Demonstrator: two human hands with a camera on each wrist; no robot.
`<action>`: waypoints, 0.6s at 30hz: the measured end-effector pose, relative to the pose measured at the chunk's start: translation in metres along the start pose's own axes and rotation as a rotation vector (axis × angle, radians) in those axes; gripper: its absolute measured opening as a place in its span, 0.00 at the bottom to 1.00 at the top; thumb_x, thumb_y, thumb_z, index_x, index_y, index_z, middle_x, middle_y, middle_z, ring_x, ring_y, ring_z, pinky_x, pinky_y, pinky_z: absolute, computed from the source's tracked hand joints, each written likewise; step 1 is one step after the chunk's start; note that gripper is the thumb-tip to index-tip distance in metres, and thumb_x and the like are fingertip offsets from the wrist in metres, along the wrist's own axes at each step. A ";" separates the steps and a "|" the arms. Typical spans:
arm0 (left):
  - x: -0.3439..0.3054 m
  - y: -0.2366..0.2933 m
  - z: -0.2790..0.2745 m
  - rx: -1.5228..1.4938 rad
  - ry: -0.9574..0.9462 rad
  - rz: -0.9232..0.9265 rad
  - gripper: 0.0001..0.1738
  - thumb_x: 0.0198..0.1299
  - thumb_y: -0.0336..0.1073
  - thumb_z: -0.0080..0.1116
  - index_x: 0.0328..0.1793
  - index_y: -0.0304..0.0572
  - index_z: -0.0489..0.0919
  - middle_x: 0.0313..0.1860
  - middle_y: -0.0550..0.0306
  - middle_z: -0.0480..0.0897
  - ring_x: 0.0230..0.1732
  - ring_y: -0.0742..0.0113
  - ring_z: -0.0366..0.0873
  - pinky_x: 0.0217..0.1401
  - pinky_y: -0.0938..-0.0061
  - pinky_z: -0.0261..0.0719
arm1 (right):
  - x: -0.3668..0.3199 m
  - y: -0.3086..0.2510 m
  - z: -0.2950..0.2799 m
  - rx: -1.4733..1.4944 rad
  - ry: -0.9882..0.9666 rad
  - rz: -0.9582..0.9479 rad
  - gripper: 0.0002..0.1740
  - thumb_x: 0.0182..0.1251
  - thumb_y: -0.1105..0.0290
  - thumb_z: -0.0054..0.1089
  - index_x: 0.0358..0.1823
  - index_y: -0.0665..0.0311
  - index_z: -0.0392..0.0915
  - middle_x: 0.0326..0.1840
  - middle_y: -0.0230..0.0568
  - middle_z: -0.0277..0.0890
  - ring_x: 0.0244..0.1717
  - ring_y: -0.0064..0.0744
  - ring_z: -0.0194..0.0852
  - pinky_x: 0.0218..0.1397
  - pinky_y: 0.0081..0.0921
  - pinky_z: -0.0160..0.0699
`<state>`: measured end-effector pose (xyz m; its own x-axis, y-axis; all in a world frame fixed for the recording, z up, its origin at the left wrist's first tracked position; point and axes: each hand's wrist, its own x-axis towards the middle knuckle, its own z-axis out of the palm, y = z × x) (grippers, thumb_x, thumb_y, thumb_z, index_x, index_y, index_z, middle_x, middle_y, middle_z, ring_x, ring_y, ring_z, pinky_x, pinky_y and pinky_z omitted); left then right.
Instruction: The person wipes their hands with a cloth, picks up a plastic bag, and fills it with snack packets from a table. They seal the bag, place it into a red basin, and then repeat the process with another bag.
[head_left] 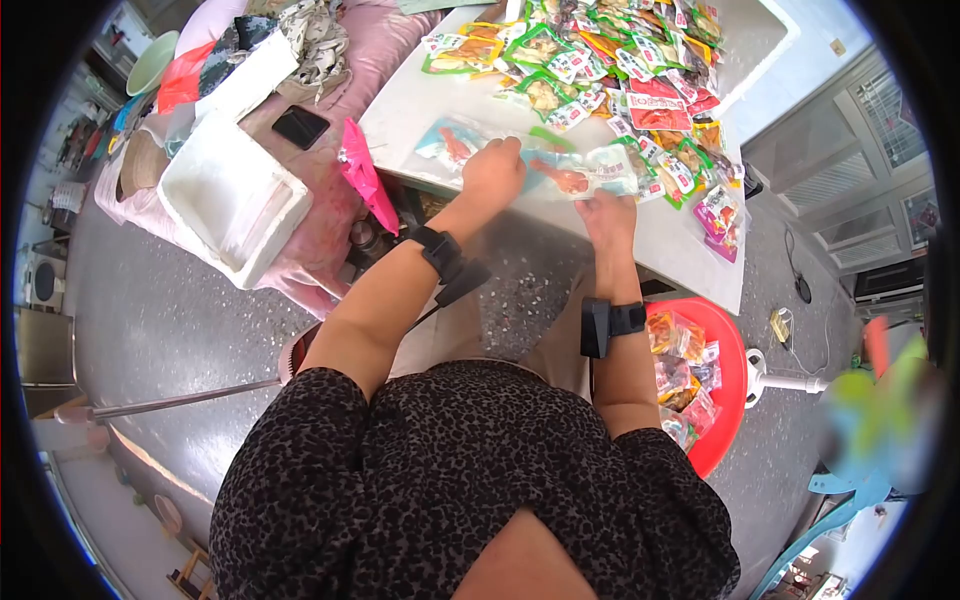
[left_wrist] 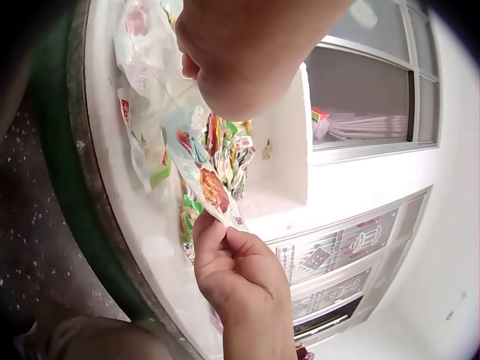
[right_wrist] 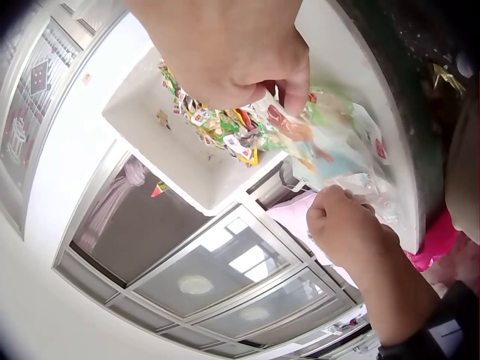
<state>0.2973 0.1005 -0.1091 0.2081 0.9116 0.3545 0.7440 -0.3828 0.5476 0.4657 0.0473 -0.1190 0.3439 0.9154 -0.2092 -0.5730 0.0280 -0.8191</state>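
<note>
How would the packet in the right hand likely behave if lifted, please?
The packet would probably flex, as its see-through film looks thin. It may slip, given that glossy surface. Looking flat, it is likely light.

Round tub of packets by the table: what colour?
Red tub, best seen in the head view.
</note>
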 end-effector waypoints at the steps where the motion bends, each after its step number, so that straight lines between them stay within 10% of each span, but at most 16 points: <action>1: 0.001 0.001 0.000 0.031 -0.004 0.016 0.07 0.47 0.33 0.45 0.31 0.38 0.69 0.29 0.46 0.73 0.31 0.48 0.71 0.32 0.60 0.69 | -0.003 0.001 0.000 -0.013 0.005 0.003 0.18 0.49 0.83 0.40 0.45 0.64 0.61 0.39 0.42 0.69 0.33 0.32 0.72 0.28 0.27 0.74; 9: -0.010 0.014 0.010 0.007 -0.018 0.106 0.07 0.47 0.33 0.44 0.29 0.38 0.69 0.27 0.46 0.73 0.30 0.48 0.72 0.30 0.60 0.70 | 0.001 0.053 0.026 0.277 -0.267 0.156 0.20 0.51 0.81 0.44 0.48 0.65 0.59 0.42 0.43 0.67 0.37 0.38 0.71 0.39 0.37 0.72; 18: -0.021 -0.001 0.009 -0.038 0.032 0.127 0.06 0.46 0.33 0.45 0.28 0.38 0.69 0.26 0.46 0.73 0.30 0.48 0.71 0.30 0.59 0.69 | 0.006 0.036 0.012 -0.266 -0.361 0.319 0.16 0.55 0.70 0.46 0.46 0.63 0.61 0.37 0.40 0.70 0.30 0.29 0.70 0.28 0.23 0.65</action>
<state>0.2981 0.0828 -0.1237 0.2782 0.8506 0.4461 0.6881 -0.5005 0.5253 0.4385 0.0583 -0.1435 -0.1195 0.9429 -0.3110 -0.3831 -0.3328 -0.8617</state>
